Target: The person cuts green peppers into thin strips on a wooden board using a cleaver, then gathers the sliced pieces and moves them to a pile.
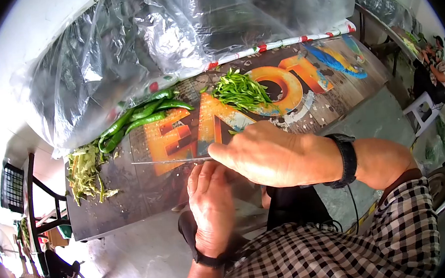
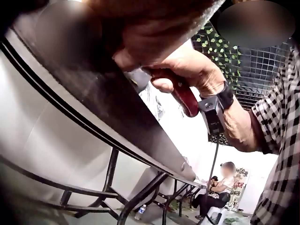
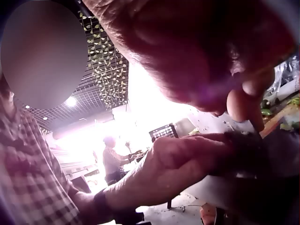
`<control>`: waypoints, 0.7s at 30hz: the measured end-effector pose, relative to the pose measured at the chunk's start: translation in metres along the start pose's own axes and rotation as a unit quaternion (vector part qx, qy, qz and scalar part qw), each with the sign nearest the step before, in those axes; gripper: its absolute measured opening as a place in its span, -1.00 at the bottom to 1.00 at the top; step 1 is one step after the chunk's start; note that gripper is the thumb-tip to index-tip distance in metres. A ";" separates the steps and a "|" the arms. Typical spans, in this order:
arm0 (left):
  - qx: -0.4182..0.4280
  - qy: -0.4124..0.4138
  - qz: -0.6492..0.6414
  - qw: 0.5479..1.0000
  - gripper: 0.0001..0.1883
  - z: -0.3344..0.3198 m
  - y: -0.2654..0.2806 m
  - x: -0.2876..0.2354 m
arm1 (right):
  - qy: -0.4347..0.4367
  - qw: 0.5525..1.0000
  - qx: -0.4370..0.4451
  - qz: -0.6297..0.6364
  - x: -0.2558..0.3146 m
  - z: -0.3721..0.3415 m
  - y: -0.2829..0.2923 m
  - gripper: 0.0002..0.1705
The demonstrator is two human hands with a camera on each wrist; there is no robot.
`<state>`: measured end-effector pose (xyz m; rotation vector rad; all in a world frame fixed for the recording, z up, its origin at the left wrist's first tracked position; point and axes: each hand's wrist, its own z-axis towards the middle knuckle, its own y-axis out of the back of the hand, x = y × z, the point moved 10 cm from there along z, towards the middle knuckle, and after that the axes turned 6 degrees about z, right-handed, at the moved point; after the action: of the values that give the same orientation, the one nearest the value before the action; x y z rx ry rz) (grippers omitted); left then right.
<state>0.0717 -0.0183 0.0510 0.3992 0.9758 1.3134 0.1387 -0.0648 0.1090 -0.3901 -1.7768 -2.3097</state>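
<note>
My right hand [image 1: 283,157] grips a knife [image 1: 166,161], its thin blade pointing left across the table's near side. The knife's red handle [image 2: 187,99] shows under that hand in the left wrist view. Close against the blade, my left hand [image 1: 210,199] has its fingers bent down at the near edge; whatever lies beneath them is hidden. Whole green peppers [image 1: 147,110] lie towards the back left. Beyond my right hand is a pile of sliced green pepper [image 1: 240,90]. Pale green scraps [image 1: 83,171] are heaped at the left end.
Clear plastic sheeting [image 1: 169,31] covers the table's far side. The printed tabletop [image 1: 127,202] has small bits scattered on it. A black crate [image 1: 12,187] is at far left, a white stool [image 1: 423,111] at right. People are in the background on both sides.
</note>
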 end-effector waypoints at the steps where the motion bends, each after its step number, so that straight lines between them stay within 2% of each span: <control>1: 0.001 -0.001 -0.005 1.000 -0.67 0.000 0.000 0.000 | 0.001 1.000 -0.002 0.007 0.000 -0.003 0.002 -0.82; 5: -0.002 -0.007 0.002 1.000 -0.68 0.001 -0.001 -0.001 | 0.017 1.000 -0.019 -0.012 -0.001 0.002 0.004 -0.83; 10: -0.013 -0.004 0.019 1.000 -0.72 0.007 0.001 -0.002 | 0.008 0.998 0.004 -0.060 -0.003 0.011 0.001 -0.83; 12: -0.016 -0.015 0.032 0.999 -0.72 0.005 0.000 -0.001 | 0.022 0.999 -0.028 -0.039 -0.002 0.000 0.005 -0.84; 15: -0.023 -0.021 0.036 0.999 -0.74 0.005 -0.001 -0.001 | -0.082 0.995 0.039 -0.049 -0.033 -0.020 0.007 -0.85; 17: -0.024 -0.022 0.039 0.999 -0.74 0.007 0.001 -0.004 | -0.077 0.992 -0.004 -0.095 -0.039 -0.033 0.018 -0.85; 21: -0.009 -0.035 0.012 0.999 -0.75 0.015 0.003 -0.010 | -0.094 0.993 -0.024 -0.062 -0.048 -0.031 0.022 -0.87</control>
<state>0.0817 -0.0232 0.0656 0.4420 0.9017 1.3209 0.1889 -0.1003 0.1061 -0.5346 -1.8832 -2.4779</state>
